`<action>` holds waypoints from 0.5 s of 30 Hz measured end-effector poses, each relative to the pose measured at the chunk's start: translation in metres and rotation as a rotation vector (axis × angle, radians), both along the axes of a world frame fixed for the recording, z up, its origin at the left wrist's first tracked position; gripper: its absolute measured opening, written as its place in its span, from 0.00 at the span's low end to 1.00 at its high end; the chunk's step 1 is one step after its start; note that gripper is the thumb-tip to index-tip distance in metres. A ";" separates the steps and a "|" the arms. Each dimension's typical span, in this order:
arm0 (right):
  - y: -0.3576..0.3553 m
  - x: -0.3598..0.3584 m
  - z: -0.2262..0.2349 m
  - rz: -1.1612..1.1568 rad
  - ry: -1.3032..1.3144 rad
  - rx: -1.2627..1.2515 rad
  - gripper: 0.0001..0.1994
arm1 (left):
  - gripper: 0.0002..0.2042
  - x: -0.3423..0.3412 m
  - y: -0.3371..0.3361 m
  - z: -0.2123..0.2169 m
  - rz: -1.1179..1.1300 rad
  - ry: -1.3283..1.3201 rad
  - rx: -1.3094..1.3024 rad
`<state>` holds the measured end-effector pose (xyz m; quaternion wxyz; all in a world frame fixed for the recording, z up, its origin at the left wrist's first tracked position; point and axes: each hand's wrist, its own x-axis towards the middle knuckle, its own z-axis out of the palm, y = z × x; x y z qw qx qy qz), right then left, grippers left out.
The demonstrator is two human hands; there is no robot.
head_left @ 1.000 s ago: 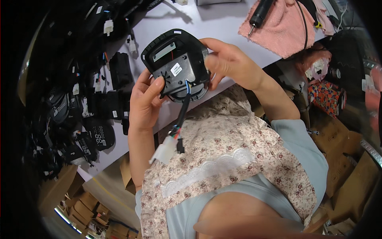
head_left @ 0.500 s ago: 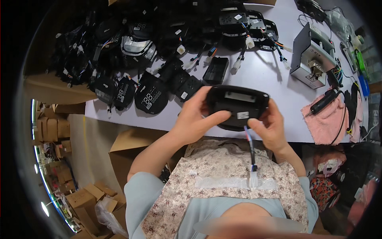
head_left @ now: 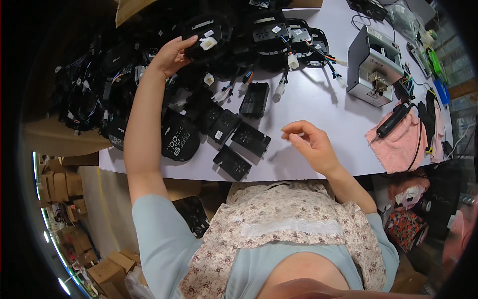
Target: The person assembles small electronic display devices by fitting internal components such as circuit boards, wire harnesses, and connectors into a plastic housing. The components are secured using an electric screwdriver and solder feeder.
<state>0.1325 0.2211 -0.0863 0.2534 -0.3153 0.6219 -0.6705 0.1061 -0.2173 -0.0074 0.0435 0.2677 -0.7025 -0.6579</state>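
Note:
At the far left of the table, my left hand (head_left: 173, 57) grips the edge of a black display unit (head_left: 205, 31), its back turned up. A white connector (head_left: 208, 43) lies on that unit beside my thumb. Over the table nearer to me hovers my right hand (head_left: 314, 148), empty, with its fingers loosely bent and apart. Closest to it are black vented covers, one (head_left: 252, 139) beside another (head_left: 232, 163) at the table's front edge. A black open box (head_left: 255, 99) sits behind them. Below my left forearm's side lies a display unit (head_left: 180, 135) with its face up.
More display units (head_left: 271, 32) with wire leads crowd the back. Tangled black units and cables (head_left: 87, 94) pile up at left. At right stand a grey metal device (head_left: 373, 70) and a black screwdriver-like tool (head_left: 393, 121) on a pink cloth (head_left: 401, 147).
The display unit both hands held before me has gone to the far left pile with my left hand. My right hand has let go. Two vented covers at the front edge now show.

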 end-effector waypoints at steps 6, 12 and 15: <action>-0.032 -0.017 0.028 0.070 0.359 0.059 0.09 | 0.21 -0.023 -0.013 -0.024 -0.038 -0.097 0.000; -0.040 -0.019 0.013 -0.006 0.402 0.163 0.10 | 0.54 -0.036 0.002 -0.024 -0.005 -0.214 -0.532; -0.053 -0.018 0.013 -0.092 0.565 0.288 0.12 | 0.51 -0.023 -0.008 -0.034 0.019 -0.189 -0.774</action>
